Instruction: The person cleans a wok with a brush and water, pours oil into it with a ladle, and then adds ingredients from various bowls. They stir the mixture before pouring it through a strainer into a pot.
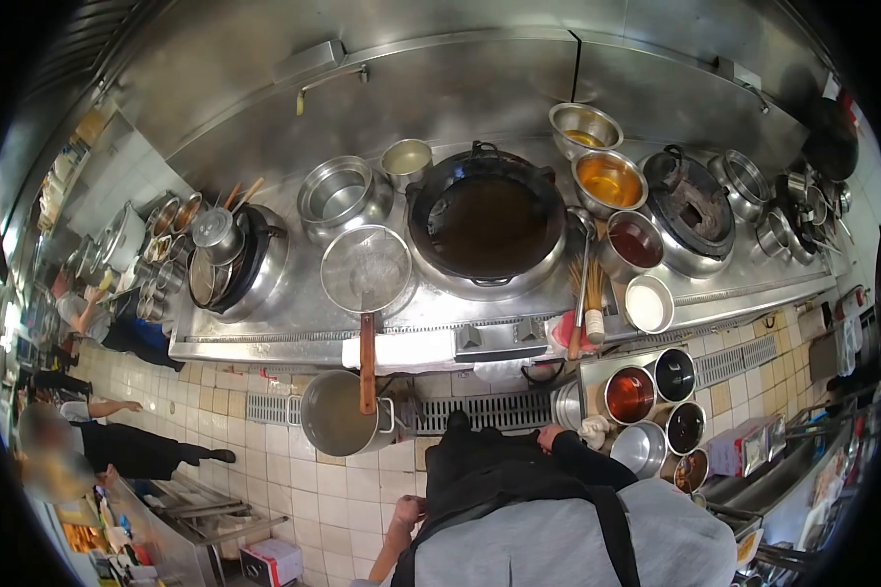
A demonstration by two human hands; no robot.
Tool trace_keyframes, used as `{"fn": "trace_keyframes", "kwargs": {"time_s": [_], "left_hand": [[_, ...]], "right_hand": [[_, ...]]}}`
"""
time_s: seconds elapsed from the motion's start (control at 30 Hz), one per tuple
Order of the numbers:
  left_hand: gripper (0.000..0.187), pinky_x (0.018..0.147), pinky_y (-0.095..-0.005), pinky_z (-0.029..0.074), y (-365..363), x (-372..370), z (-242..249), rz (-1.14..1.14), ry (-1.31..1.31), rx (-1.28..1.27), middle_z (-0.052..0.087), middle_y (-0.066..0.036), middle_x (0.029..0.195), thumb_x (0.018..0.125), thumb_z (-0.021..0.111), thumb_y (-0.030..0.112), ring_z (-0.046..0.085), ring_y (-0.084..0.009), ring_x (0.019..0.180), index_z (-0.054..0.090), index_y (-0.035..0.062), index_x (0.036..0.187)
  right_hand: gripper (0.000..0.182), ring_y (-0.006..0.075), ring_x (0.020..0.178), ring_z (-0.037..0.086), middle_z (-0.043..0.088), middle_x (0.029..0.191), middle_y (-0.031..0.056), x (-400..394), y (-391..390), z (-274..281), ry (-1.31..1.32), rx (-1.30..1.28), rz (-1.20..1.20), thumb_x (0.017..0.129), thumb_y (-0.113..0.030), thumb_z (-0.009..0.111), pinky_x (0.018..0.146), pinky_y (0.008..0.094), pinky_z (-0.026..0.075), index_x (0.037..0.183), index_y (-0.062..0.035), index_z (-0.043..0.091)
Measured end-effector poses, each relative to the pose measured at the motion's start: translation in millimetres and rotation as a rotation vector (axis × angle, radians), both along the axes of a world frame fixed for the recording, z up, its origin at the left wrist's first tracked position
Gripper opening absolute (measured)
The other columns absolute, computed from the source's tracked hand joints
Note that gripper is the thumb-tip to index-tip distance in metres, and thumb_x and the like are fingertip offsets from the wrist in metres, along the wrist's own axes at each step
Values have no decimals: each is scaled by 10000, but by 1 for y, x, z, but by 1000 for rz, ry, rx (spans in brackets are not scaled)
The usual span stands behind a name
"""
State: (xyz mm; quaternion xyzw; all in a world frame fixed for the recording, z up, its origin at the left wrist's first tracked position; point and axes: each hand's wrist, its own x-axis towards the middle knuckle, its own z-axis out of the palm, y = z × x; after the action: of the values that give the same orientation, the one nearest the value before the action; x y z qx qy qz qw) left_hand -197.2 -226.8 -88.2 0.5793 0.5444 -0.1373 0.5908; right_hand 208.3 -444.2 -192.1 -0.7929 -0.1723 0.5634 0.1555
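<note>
My left hand (408, 509) hangs beside the black apron (494, 479), its fingers curled; whether anything is in it is too small to tell. On the other side of the apron, my right hand (550, 437) is near a white cloth (594, 428) and the stacked metal pans, and its fingers look bent. In front of me stands a large black wok (487, 220) with dark liquid. A round mesh strainer (367, 269) lies on the steel counter, its wooden handle (367, 362) reaching out over a big pot (339, 416) on the floor.
Metal bowls of orange liquid (609, 181) stand right of the wok, near a ladle and bamboo brush (594, 313). Several sauce containers (630, 394) stand at the lower right. Two people (132, 445) are at the left. Another burner (690, 210) sits farther right.
</note>
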Motion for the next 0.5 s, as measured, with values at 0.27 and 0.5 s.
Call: {"fn": "trace_keyframes", "kwargs": {"time_s": [0.27, 0.5], "left_hand": [[313, 835, -332, 520, -9, 11, 20, 199, 117, -120, 713, -166, 959, 792, 573, 147, 667, -235, 932, 698, -39, 1010], [232, 625, -347, 540, -7, 9, 18, 56, 20, -19, 675, -124, 872, 871, 510, 103, 652, -225, 764, 644, -32, 1006]], "right_hand": [[210, 164, 518, 611, 649, 635, 75, -1, -2, 3, -24, -1, 19, 866, -164, 555, 509, 327, 495, 771, -13, 666], [191, 160, 516, 610, 648, 634, 70, 1, 1, -3, -45, -2, 54, 852, -172, 580, 500, 318, 495, 757, -26, 659]]}}
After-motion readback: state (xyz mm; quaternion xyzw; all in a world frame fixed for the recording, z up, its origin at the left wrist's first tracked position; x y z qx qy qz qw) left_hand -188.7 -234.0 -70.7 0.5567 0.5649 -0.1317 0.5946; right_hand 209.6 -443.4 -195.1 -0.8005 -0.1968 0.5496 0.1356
